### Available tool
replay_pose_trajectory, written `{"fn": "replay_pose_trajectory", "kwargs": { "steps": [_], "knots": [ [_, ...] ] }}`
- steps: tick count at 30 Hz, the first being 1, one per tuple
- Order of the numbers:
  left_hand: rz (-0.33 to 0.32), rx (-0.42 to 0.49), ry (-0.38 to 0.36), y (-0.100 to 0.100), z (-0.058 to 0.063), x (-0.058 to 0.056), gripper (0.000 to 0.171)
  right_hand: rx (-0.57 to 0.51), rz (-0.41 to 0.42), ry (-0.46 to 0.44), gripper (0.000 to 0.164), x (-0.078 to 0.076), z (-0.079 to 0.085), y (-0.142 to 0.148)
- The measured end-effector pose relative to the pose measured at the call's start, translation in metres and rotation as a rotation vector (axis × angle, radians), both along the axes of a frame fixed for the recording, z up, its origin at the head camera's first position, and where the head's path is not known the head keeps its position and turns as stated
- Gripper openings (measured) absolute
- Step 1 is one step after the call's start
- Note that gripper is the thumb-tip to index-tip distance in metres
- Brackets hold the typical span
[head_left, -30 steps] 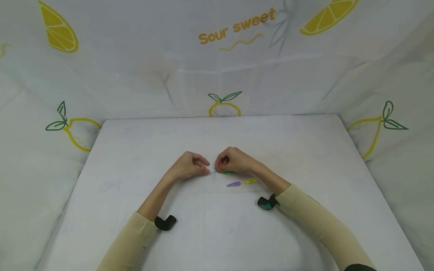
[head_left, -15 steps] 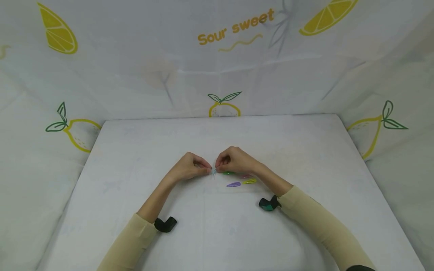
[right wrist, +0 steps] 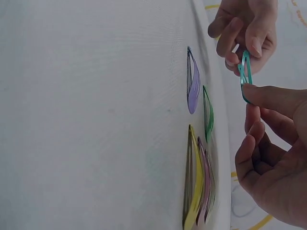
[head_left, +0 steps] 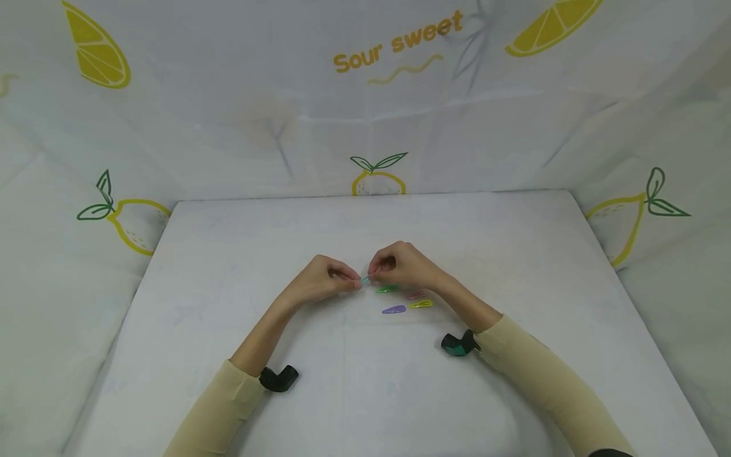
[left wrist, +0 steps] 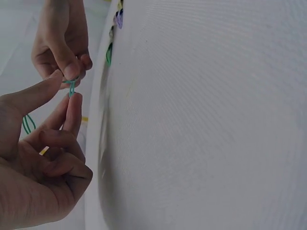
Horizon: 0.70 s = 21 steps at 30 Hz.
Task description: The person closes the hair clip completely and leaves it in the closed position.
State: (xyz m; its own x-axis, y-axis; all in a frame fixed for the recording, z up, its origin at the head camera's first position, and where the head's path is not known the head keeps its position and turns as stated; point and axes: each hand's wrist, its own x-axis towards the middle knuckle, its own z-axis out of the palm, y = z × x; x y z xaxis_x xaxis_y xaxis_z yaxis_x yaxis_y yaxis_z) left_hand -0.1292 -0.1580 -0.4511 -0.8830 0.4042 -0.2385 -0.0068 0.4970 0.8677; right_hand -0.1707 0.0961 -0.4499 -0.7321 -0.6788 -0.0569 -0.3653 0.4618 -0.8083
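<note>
A teal snap hair clip (right wrist: 246, 69) is held up between the two hands, over the table's middle. My left hand (head_left: 322, 279) grips its narrow end at the fingertips. The wider end is pinched between thumb and forefinger of my right hand (head_left: 405, 265). Fingertips cover both ends of the clip. Just below the right hand, a green hair clip (head_left: 387, 289) and a pink hair clip (head_left: 417, 295) lie on the table. Nearer the front are a purple hair clip (head_left: 394, 310) and a yellow hair clip (head_left: 421, 304).
The white cloth-covered table (head_left: 365, 381) spreads around the hands. A white curtain (head_left: 240, 127) with lemon prints stands behind and at both sides. Dark wrist cameras, one on the left wrist (head_left: 278, 378) and one on the right wrist (head_left: 459, 343), jut inward near the sleeves.
The right hand has shifted slightly right and away from the body, uncovering more of the green hair clip. The left fingertips have followed a little rightward. The teal hair clip has turned between them.
</note>
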Motion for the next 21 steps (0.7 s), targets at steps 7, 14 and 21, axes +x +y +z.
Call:
{"fn": "replay_pose_trajectory", "kwargs": {
  "steps": [7,14,21],
  "knots": [
    [-0.009,0.002,0.06,0.002,0.001,0.0,0.016,-0.056,0.002,-0.001,0.004,0.003,0.003,0.006],
    [-0.025,0.024,0.103,0.003,0.002,0.0,0.013,-0.09,0.02,-0.041,0.013,0.007,0.004,0.014],
    [-0.048,0.047,0.091,0.005,0.003,0.0,0.015,-0.08,0.024,-0.066,0.015,0.012,0.005,0.017]
  ]
}}
